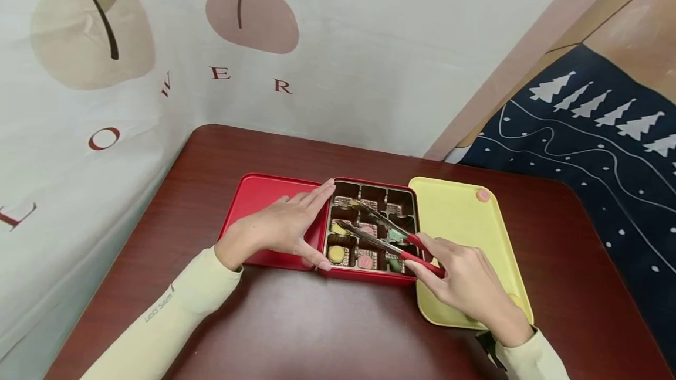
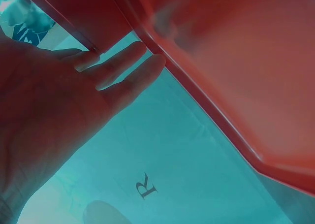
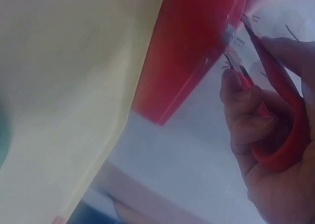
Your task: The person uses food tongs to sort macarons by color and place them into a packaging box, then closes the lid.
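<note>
A red box (image 1: 364, 277) with a dark divided insert holds small round pieces that look like candies or macarons. In its front row sit a yellow piece (image 1: 335, 254), a pink piece (image 1: 365, 261) and a dark green piece (image 1: 394, 264). My right hand (image 1: 470, 277) grips red-handled tongs (image 1: 372, 239), whose spread arms reach over the box. One tip is at a yellow piece (image 1: 339, 228) in the middle row; I cannot tell if it touches. My left hand (image 1: 285, 224), fingers extended and thumb spread, rests along the box's left edge. The left wrist view shows its fingertips at a red rim.
A red lid or tray (image 1: 264, 192) lies left of the box, partly under my left hand. Right of the box is a yellow tray (image 1: 459, 210) bearing a pink piece (image 1: 483, 194) in its far corner and a yellow piece (image 1: 516, 299) partly hidden by my wrist.
</note>
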{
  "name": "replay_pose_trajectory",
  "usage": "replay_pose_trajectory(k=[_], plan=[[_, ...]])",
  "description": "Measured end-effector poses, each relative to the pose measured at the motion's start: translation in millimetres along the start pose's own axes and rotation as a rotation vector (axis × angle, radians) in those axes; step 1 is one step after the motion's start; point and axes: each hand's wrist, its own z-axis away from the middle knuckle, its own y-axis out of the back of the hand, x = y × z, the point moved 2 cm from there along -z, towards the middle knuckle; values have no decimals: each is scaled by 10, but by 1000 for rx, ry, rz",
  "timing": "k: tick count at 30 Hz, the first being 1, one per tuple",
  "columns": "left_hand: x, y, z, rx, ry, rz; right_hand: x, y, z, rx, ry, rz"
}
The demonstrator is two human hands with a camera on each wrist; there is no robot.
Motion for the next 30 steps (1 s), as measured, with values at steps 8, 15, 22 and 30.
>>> replay_pose_trajectory(k=[8, 15, 22, 30], plan=[[-21, 68, -8, 20, -5, -8, 220, 306, 264, 41, -110, 63], [-41, 6, 1, 24, -31, -25, 281, 456, 651, 38, -222, 135], [-53, -28, -1, 33, -28, 1, 349, 691, 1047, 42, -332, 220], [-62, -26, -9, 38, -29, -7, 370, 862, 1490, 34, -487, 286]])
